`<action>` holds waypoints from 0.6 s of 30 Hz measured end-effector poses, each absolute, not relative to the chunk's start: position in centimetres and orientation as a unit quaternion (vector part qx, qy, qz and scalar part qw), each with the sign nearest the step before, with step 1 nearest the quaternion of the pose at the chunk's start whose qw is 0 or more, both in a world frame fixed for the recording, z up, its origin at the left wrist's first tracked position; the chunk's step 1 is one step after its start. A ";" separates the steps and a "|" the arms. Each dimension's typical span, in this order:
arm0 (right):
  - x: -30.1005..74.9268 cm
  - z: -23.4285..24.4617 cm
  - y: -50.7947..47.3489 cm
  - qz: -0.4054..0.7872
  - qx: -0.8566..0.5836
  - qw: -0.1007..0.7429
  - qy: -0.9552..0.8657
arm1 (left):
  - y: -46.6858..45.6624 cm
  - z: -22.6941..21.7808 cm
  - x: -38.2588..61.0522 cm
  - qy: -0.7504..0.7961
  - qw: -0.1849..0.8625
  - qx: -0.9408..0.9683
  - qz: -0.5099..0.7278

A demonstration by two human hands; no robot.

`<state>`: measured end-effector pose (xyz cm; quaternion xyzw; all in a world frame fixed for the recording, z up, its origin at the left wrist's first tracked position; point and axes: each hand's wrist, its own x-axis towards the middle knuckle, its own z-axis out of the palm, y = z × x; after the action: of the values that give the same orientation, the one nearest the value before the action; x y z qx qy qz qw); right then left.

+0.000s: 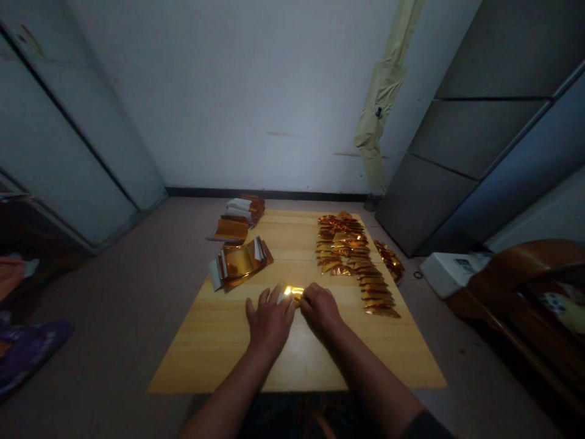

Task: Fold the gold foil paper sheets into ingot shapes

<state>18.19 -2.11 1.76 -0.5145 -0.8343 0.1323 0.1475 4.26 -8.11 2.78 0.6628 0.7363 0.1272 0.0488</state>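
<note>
Near the middle of the light wooden tabletop (214,350), we find the left hand (269,323) and the right hand (321,309) drawn close together around a small piece of gold foil (292,294), which sits between them and flares bright under the light. The left hand's fingers (262,299) are spread, their tips reaching the foil's near side, probably to steady it against the wood, while the right hand's fingers (311,294) are bunched and appear to pinch its other end, though the hands hide part of the grip. To the right, we see folded gold foil pieces (347,247) laid overlapping in a long, tidy column, perhaps so they stay separate and easy to count. Beyond the tabletop's right edge lies a loose heap of gold foil (390,259). On the left, a stack of gold foil sheets with white paper (240,265) rests at the edge, likely within easy reach, and a second stack (237,213) lies further off, past the tabletop's far left corner
</note>
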 end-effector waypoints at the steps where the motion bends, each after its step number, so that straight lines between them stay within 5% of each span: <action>1: 18.2 1.7 -2.1 0.132 -0.515 0.144 -0.834 | -8.0 2.8 4.3 0.739 0.046 0.660 0.130; 18: 18.2 1.6 -2.5 0.184 -0.527 0.218 -0.801 | -7.8 2.6 4.7 0.749 0.033 0.644 0.157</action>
<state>18.24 -2.54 1.58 -0.5265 -0.8008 0.1839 0.2182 4.74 -7.76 2.65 0.6435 0.7485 0.1565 0.0326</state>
